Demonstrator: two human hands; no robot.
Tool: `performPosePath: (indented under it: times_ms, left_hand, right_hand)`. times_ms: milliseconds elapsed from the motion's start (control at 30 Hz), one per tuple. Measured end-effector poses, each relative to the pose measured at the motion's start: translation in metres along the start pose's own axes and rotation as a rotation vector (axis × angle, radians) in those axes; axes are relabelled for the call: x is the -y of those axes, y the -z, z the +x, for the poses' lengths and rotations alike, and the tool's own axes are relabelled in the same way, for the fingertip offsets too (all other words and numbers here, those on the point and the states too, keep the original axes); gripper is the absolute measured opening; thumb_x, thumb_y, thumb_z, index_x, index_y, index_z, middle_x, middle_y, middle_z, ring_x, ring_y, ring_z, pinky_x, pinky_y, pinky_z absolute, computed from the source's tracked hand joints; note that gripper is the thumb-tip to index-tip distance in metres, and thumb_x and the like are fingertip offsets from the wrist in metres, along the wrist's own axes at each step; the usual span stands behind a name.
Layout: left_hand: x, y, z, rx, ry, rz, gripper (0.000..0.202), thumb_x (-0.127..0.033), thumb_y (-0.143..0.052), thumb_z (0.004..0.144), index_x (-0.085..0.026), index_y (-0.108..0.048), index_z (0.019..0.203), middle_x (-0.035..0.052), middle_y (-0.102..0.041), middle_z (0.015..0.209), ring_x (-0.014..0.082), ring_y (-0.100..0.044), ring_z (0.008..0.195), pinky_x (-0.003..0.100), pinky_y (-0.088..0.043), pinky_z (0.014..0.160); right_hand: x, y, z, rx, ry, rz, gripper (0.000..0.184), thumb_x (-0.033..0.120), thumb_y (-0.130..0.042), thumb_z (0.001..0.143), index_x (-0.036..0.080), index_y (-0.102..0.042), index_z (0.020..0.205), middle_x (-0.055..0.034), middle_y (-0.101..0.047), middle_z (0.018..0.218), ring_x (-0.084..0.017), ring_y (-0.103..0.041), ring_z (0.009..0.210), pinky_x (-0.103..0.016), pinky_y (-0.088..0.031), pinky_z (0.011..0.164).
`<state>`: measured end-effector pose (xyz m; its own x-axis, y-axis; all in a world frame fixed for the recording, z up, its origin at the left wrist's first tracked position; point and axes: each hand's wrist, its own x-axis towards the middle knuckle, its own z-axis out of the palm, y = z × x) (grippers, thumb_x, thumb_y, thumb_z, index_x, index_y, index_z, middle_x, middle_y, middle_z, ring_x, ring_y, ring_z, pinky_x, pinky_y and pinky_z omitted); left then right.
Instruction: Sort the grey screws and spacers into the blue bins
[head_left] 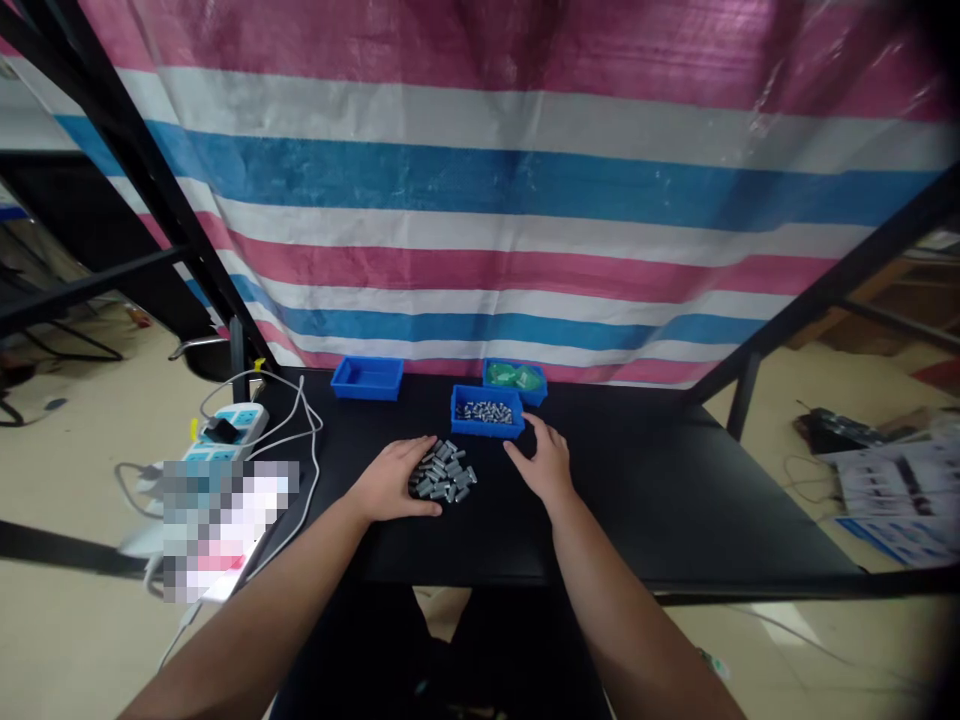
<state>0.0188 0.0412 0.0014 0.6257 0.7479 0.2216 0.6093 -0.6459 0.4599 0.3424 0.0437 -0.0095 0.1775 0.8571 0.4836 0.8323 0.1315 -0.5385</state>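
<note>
A pile of several small grey metal cylinders [444, 472] lies on the black table [675, 500]. My left hand [394, 480] cups the pile's left side, fingers curved against the parts and touching them. On the pile's other side my right hand [544, 462] rests flat on the table with fingers spread, holding nothing. Its fingertips reach near the corner of a blue bin [459, 425] that holds more grey parts.
An empty blue bin [367, 378] stands at the back left. Another blue bin [538, 393] with green pieces sits behind the middle one. A white power strip [225, 428] with cables lies at the table's left edge. A striped tarp hangs behind.
</note>
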Motion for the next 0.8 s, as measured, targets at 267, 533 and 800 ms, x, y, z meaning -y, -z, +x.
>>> performPosePath:
  times_ms: [267, 533, 800]
  left_hand:
    - [0.001, -0.002, 0.0, -0.007, -0.009, -0.021, 0.115, -0.073, -0.076, 0.068, -0.02, -0.029, 0.159, 0.0175, -0.04, 0.16, 0.0361, -0.041, 0.146, 0.053, -0.035, 0.12]
    - [0.0, -0.004, -0.002, -0.041, 0.014, -0.025, 0.115, -0.071, -0.078, 0.068, -0.021, -0.03, 0.159, 0.017, -0.04, 0.16, 0.036, -0.04, 0.147, 0.053, -0.035, 0.121]
    - [-0.011, -0.007, -0.001, -0.044, 0.016, 0.068, 0.11, -0.076, -0.071, 0.071, -0.017, -0.035, 0.156, 0.0178, -0.044, 0.157, 0.0359, -0.041, 0.146, 0.056, -0.03, 0.123]
  right_hand:
    - [0.014, -0.015, 0.004, 0.109, 0.068, -0.049, 0.03, 0.038, -0.064, 0.088, 0.023, -0.067, 0.114, -0.0095, -0.072, 0.109, -0.032, -0.063, 0.108, -0.052, -0.047, 0.097]
    - [0.01, -0.016, -0.011, -0.048, -0.015, 0.487, 0.023, 0.039, -0.062, 0.09, 0.02, -0.063, 0.103, -0.0133, -0.05, 0.131, -0.023, -0.07, 0.096, -0.042, -0.063, 0.083]
    - [0.028, -0.023, -0.016, -0.043, -0.063, 0.752, 0.032, 0.041, -0.074, 0.081, 0.021, -0.056, 0.097, -0.0134, -0.045, 0.135, -0.024, -0.069, 0.104, -0.042, -0.064, 0.085]
